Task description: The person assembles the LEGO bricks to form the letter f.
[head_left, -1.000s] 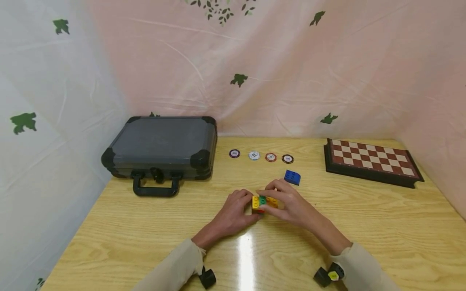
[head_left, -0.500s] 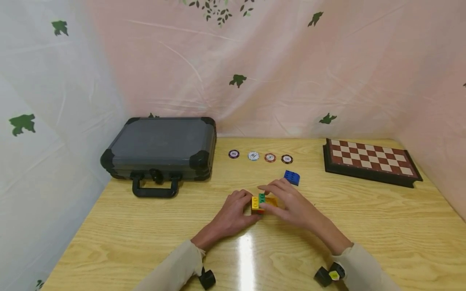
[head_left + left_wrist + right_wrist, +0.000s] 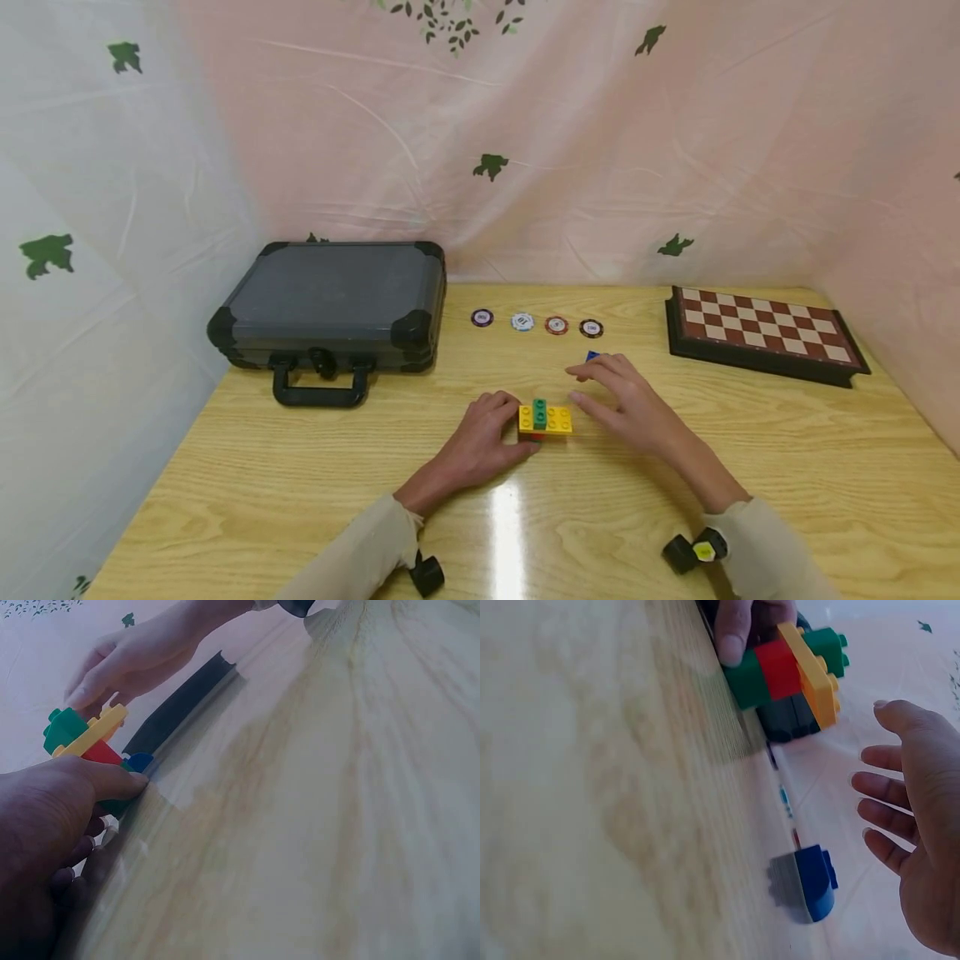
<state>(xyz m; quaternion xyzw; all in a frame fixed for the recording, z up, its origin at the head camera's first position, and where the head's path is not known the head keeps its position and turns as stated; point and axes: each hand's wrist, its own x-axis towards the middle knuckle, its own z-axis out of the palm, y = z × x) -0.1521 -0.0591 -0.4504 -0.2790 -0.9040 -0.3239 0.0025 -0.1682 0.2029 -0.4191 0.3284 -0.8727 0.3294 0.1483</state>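
My left hand (image 3: 483, 442) grips the base of a small stack of toy building bricks. Lowest in the stack is a green brick (image 3: 748, 680), then a red brick (image 3: 778, 669). Across these lies a long yellow brick (image 3: 557, 421), which juts out to the right, with a narrow green brick (image 3: 540, 414) on top. To the right, my right hand (image 3: 628, 408) hovers apart from the stack, fingers loosely bent and holding nothing. A blue brick (image 3: 815, 881) with one rounded side lies on the table beyond that hand, which mostly hides it in the head view.
At the back left lies a grey case (image 3: 337, 287) with a black handle. Several poker chips, among them a red one (image 3: 557, 325), form a row behind the hands. A checkered board (image 3: 765, 329) occupies the back right of the wooden table (image 3: 300, 500).
My right hand has let go of the upper green brick and drawn away to the right, now covering most of the blue brick. My left hand stays in place on the stack.
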